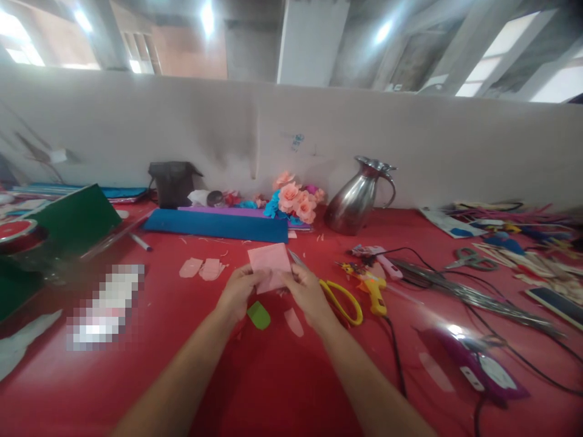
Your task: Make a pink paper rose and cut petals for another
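Note:
A square of pink crepe paper [271, 258] is stretched between my two hands, above the red table. My left hand [237, 292] pinches its lower left side, and my right hand [306, 291] grips its lower right side. Scissors with yellow handles [350, 309] lie just right of my right hand, which hides their middle. Below the paper rest a green rounded petal-shaped piece [259, 315] and a pink petal-shaped piece [294, 322]. Several cut pink pieces [211, 269] lie to the left of my left hand.
To the right are a yellow glue gun [376, 294] with a black cord, grey-handled scissors [473, 260] and a bundle of wires [483, 296]. Behind stand a metal jug [357, 197], peach paper flowers [298, 200] and a blue folded sheet [218, 226]. A pixelated object [109, 306] lies left.

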`<move>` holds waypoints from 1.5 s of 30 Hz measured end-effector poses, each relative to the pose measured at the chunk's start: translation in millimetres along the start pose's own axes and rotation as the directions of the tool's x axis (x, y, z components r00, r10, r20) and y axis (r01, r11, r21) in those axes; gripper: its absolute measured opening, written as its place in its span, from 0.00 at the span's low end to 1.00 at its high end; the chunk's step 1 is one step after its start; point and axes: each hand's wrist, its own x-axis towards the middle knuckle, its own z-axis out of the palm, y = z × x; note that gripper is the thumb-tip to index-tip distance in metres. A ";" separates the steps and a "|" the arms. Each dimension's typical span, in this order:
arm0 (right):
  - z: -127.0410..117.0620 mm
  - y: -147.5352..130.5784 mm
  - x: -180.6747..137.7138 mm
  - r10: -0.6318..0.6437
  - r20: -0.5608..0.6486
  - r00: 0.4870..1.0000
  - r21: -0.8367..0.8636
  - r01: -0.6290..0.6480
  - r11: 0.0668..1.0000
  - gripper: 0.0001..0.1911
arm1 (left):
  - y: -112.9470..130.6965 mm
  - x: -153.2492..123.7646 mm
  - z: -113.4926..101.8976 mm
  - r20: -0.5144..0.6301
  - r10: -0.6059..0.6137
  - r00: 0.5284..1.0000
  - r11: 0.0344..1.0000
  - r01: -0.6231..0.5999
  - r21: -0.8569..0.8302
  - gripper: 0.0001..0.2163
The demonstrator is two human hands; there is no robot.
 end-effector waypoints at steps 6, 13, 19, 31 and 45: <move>-29.5 -23.0 -5.7 0.086 0.299 0.950 -0.438 0.057 0.897 0.05 | 6.0 4.8 -9.4 -0.121 0.110 0.986 0.993 -0.114 -0.020 0.10; -21.1 -23.9 -11.3 -0.012 0.432 0.902 -0.690 0.338 0.640 0.04 | 21.2 18.1 -30.9 -0.218 0.210 0.953 0.969 -0.233 -0.086 0.08; 21.7 -9.4 -20.4 -0.063 0.617 0.784 -0.627 0.539 0.563 0.07 | 19.2 15.3 -27.6 -0.152 0.180 0.972 0.979 -0.191 -0.064 0.12; 17.5 -7.1 -23.8 -0.042 0.555 0.831 -0.727 0.508 0.462 0.03 | 8.9 10.8 -17.5 -0.015 0.125 0.992 0.991 -0.125 -0.039 0.17; 9.2 -20.0 -17.6 -0.193 0.159 0.968 -0.259 0.230 0.938 0.02 | 3.5 7.3 -10.1 0.012 0.093 0.996 0.995 -0.093 0.047 0.12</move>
